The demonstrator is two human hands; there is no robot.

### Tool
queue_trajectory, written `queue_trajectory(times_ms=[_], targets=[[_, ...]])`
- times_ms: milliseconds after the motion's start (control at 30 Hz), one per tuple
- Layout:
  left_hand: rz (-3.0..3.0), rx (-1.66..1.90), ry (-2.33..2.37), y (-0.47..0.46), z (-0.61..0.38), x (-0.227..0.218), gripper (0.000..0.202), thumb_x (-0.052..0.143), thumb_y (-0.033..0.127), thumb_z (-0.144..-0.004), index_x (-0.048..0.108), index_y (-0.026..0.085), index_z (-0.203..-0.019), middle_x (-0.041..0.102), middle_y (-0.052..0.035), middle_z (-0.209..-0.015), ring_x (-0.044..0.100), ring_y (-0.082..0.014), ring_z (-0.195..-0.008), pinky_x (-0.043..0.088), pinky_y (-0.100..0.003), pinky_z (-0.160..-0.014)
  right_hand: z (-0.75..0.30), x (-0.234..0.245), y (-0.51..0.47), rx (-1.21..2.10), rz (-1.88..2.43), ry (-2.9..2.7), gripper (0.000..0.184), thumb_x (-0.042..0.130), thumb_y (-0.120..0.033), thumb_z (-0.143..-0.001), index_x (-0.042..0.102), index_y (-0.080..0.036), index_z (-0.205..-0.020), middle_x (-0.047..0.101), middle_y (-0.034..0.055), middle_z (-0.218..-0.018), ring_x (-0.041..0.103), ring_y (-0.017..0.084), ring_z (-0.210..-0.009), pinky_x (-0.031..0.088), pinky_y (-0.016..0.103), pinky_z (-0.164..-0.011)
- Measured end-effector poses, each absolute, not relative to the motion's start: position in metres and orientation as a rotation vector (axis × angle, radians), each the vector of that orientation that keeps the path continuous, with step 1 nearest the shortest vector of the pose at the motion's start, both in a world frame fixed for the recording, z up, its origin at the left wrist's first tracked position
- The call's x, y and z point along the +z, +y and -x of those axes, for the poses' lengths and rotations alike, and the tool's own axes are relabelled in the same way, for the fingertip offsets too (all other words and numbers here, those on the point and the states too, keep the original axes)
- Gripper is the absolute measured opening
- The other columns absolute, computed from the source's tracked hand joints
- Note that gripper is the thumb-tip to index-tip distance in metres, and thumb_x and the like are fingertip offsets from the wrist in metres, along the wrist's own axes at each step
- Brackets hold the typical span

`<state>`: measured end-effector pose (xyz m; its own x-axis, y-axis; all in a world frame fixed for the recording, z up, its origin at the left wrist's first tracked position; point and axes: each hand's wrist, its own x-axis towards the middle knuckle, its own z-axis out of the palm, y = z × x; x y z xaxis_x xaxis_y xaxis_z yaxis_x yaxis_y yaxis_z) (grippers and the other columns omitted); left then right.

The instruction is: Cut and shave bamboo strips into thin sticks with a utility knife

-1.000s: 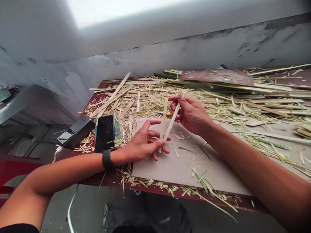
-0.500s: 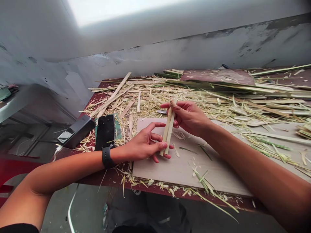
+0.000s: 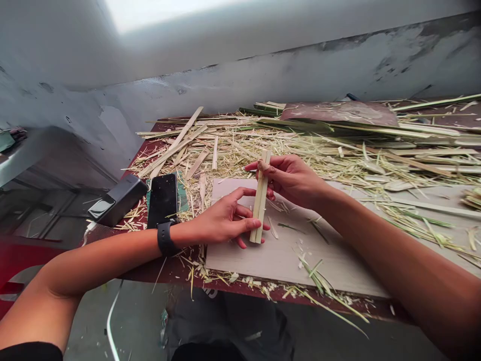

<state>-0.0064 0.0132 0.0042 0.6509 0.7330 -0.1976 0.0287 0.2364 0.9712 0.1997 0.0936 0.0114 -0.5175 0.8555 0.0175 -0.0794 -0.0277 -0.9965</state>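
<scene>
Both hands are closed lightly on two pale strips (image 3: 258, 210), which lie flush side by side, one end tipped up and away from the person, above the board (image 3: 233, 263) on the counter (image 3: 141, 273). The left hand (image 3: 236, 220) has the lower end, its thumb pressed on the near face and its fingers behind, loosely spread. The right hand (image 3: 287, 178) pinches the strips near their upper end between thumb and forefinger, the other fingers curled below.

Slivers and green shreds (image 3: 319, 281) are scattered over the board, some of them reaching past the counter's front edge. Behind it spreads a thick litter of shavings (image 3: 233, 145), with longer slats (image 3: 186, 130) lying across it at the back left. A dark red sheet (image 3: 338, 113) rests over stacked strips at the back right.

Beyond the left wrist, which wears a black watch (image 3: 166, 239), a phone (image 3: 162, 200) lies partly on a green mat (image 3: 182, 193) (its dark screen flecked with bits), next to a black box-shaped device (image 3: 124, 195).
</scene>
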Motion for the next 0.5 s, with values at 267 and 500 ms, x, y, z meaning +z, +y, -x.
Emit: queue_trajectory(times_ms=[267, 500], targets=[[-1.250, 0.389, 0.755, 0.018, 0.010, 0.012, 0.041, 0.072, 0.029, -0.098, 0.054, 0.013, -0.132, 0.079, -0.0203, -0.115, 0.078, -0.0201, -0.090, 0.060, -0.023, -0.057, -0.200, 0.011, 0.092, 1.701, 0.811, -1.645, 0.046, 0.084, -0.062, -0.083, 0.083, -0.018, -0.098, 0.059, -0.0018, -0.059, 0.055, 0.009, -0.048, 0.049, 0.023, -0.044], [-1.268, 0.287, 0.729, 0.022, 0.013, 0.015, 0.021, 0.066, 0.024, -0.102, 0.062, 0.014, -0.121, 0.080, -0.0141, -0.108, 0.078, -0.0178, -0.091, 0.062, -0.022, -0.061, -0.200, 0.011, 0.090, 1.729, 0.782, -1.664, 0.046, 0.080, -0.061, -0.087, 0.083, -0.016, -0.100, 0.061, -0.0008, -0.061, 0.057, 0.009, -0.049, 0.052, 0.024, -0.046]])
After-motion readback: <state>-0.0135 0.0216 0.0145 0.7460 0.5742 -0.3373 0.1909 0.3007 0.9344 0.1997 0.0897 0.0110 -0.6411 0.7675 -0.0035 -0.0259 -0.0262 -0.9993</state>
